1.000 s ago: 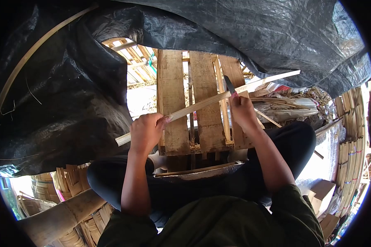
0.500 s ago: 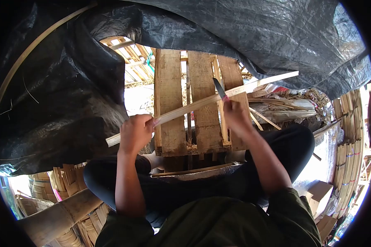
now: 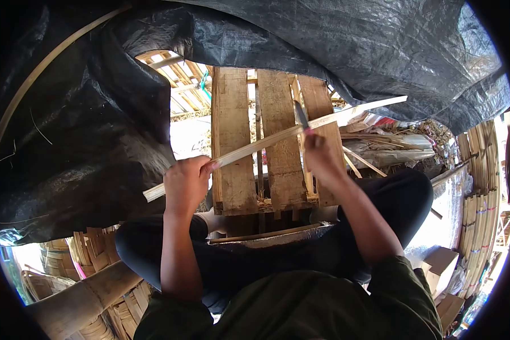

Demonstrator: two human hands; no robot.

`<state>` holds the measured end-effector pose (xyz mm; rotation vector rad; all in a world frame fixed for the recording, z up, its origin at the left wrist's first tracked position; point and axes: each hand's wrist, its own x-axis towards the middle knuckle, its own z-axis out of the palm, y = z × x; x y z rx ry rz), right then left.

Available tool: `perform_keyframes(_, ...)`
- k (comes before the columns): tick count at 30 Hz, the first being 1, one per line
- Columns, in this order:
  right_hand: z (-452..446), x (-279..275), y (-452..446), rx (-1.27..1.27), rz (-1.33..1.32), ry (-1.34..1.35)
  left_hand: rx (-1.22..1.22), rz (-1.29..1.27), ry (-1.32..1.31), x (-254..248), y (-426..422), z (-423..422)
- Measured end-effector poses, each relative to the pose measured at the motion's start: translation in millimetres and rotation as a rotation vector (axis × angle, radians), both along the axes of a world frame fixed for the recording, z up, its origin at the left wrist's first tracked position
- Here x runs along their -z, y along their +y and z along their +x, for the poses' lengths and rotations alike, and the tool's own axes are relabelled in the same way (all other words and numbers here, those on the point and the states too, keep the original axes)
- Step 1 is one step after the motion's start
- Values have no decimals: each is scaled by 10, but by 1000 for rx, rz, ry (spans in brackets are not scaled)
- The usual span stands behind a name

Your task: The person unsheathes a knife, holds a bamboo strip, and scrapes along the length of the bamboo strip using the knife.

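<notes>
A long pale strip of wood or bamboo slants across the planks of a wooden bench, its right end higher in view. Near its lower left end my left hand is closed around it, thumb along the top. My right hand grips a knife by a handle that shows pinkish-red at the front. The dark blade crosses the strip right of its middle and points away from me. Whether the edge is cutting into the strip cannot be made out.
Black plastic sheeting hangs at the left and across the far side. Split strips and debris lie right of the bench. Bundled slats and a cardboard box stand at the right. A thick bamboo pole lies lower left.
The strip's right end has shifted slightly left and down. My right hand and the knife have moved a little up and left; the blade now stands steeper. My left hand keeps its grip.
</notes>
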<state>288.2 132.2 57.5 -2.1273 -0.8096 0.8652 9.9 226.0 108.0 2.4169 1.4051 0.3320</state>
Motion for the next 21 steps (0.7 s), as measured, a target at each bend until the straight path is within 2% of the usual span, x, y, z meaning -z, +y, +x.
perform_keyframes(1, -138, -120, -4, -3, -34, 138, -1, 0, 2, 17, 17, -7)
perform_keyframes(3, -5, -191, -14, 47, -9, 140, -25, -133, 1, 42, 69, -25)
perform_keyframes(5, 225, -188, -13, 218, 70, 99, -16, -112, -6, 82, 96, -42)
perform_keyframes(6, 330, -166, -21, 241, 112, -36, -4, -93, -18, 92, 101, -44)
perform_keyframes(8, 407, 633, -133, -106, 514, -524, -7, -104, -7, 94, 100, -20)
perform_keyframes(9, 222, 340, -107, -106, 513, -527, -7, -114, 7, 96, 103, -3)
perform_keyframes(11, -167, -155, -28, 3, -54, 144, -13, -145, -5, 95, 124, -7)
perform_keyframes(16, 245, -48, -21, 135, 69, -45, -5, -106, 31, 80, 106, 3)
perform_keyframes(17, 211, 198, -46, -2, 29, -206, -2, -124, 12, 62, 87, 14)
perform_keyframes(18, 51, 50, -30, -139, -10, -366, 3, -141, -7, 54, 72, 26)
perform_keyframes(19, -162, -103, -38, -79, -102, 117, 5, -141, -9, 62, 73, 19)
perform_keyframes(21, -144, -205, -44, -100, -128, 178, -7, -227, -42, 71, 98, -12)
